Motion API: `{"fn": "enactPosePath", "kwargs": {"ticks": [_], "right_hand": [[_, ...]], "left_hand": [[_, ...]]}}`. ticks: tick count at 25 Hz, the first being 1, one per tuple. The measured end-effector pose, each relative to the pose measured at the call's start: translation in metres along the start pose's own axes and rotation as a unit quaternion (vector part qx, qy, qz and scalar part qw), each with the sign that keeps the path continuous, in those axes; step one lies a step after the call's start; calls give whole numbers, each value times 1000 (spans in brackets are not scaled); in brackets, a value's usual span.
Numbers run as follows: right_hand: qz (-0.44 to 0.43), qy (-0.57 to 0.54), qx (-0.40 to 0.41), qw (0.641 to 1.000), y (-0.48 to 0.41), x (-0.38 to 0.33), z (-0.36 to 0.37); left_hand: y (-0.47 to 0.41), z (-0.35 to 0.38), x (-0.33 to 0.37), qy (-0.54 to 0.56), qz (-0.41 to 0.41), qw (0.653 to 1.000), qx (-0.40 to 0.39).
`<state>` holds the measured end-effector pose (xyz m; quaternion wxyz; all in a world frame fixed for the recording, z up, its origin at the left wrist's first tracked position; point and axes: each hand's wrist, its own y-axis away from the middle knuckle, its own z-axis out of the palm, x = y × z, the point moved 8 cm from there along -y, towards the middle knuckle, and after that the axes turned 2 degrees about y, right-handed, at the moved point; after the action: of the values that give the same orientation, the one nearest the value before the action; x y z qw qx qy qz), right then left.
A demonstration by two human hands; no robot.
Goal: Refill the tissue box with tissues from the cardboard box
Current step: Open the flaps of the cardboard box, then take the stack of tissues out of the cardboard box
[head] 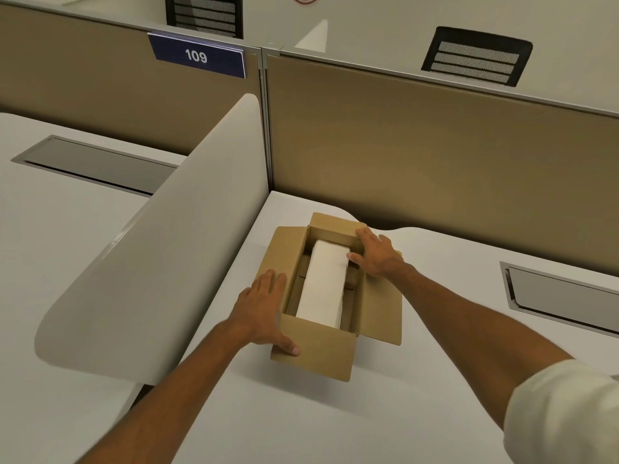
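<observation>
An open brown cardboard box (318,349) sits on the white desk (435,346), its four flaps folded outward. Inside lies a long white stack of tissues (325,286), running from the near end to the far end. My left hand (261,313) lies flat on the box's left flap, its thumb on the near flap. My right hand (376,251) rests over the far right corner of the box, fingers on the far flap and thumb touching the far end of the tissue stack. No separate tissue box is in view.
A curved white divider (160,249) rises along the left of the desk. Tan partition panels (418,155) stand behind, one carrying a blue "109" sign (197,56). A grey cable hatch (562,296) is set in the desk at right. Two black chair backs show beyond.
</observation>
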<state>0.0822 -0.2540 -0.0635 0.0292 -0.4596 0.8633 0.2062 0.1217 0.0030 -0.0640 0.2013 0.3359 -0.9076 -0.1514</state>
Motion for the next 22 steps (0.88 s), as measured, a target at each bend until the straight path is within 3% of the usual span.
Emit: {"fn": "enactPosePath", "kwargs": {"ticks": [7, 10, 12, 13, 16, 19, 22], "right_hand": [[-9, -21, 13, 1000, 3, -6, 0], [-12, -25, 118, 993, 17, -16, -17], [-7, -91, 196, 976, 33, -31, -20], [1, -128, 194, 972, 39, -40, -11], [98, -240, 67, 963, 45, -53, 37], [223, -384, -34, 895, 50, -48, 74], [272, -478, -54, 833, 54, -46, 89]], "left_hand": [[-6, 6, 1, -21, 4, 1000, 6], [-9, 5, 1, -29, 0, 1000, -5], [-9, 5, 1, -32, -4, 999, -11], [-9, 5, 2, -33, -5, 999, -15], [-7, 3, 4, -43, -12, 999, -23], [-6, 0, 4, -57, -11, 998, -21], [-6, 1, 3, -63, -7, 998, -20]]}}
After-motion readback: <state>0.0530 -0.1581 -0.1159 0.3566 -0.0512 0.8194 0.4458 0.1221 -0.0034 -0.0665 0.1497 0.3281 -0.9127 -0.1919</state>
